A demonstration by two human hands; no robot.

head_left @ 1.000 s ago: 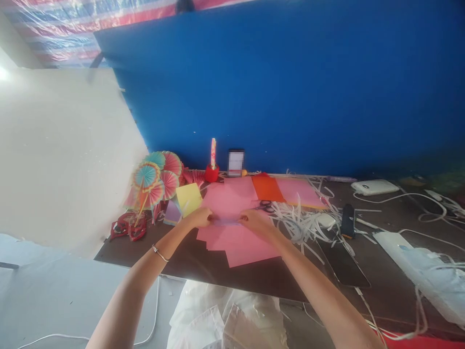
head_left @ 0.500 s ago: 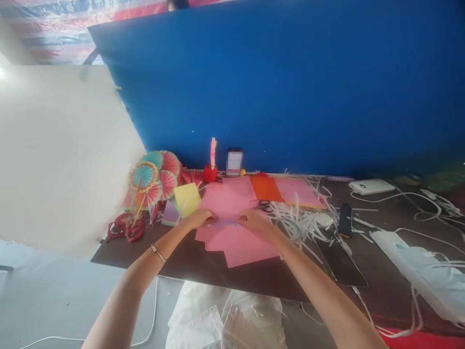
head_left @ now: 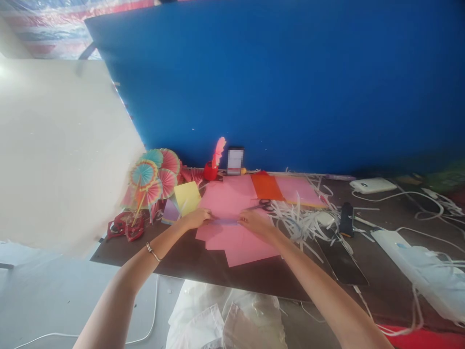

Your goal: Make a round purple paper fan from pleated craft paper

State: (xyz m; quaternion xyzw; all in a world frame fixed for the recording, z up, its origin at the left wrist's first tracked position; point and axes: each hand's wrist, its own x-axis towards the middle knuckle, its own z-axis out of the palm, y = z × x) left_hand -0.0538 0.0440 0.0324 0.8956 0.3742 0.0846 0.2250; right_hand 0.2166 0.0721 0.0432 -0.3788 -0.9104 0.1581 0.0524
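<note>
Between my two hands stretches a narrow lavender paper strip [head_left: 225,221], apparently folded, held level above the pink sheets. My left hand [head_left: 201,218] pinches its left end, and my right hand [head_left: 250,219] pinches the right end. Beneath them lie several overlapping pink paper sheets [head_left: 250,247]. Just behind my right hand rests a pair of scissors [head_left: 264,205], partly hidden. To the left of the pink sheets are a yellow sheet [head_left: 187,198] and a lavender sheet [head_left: 170,212]. An orange-red sheet [head_left: 268,186] lies beyond my right hand.
Pleated paper fans [head_left: 145,174] crowd the table's left side, beside a red ornament [head_left: 127,226]. A red cup [head_left: 210,171] stands at the back. White paper strips [head_left: 298,218] are heaped on the right, near a dark phone [head_left: 343,261] and a white power strip [head_left: 417,271].
Both hands keep their pinch on the strip, which shows a little more clearly. The scissors are more visible behind my right hand. The pink piece in the red cup now leans right.
</note>
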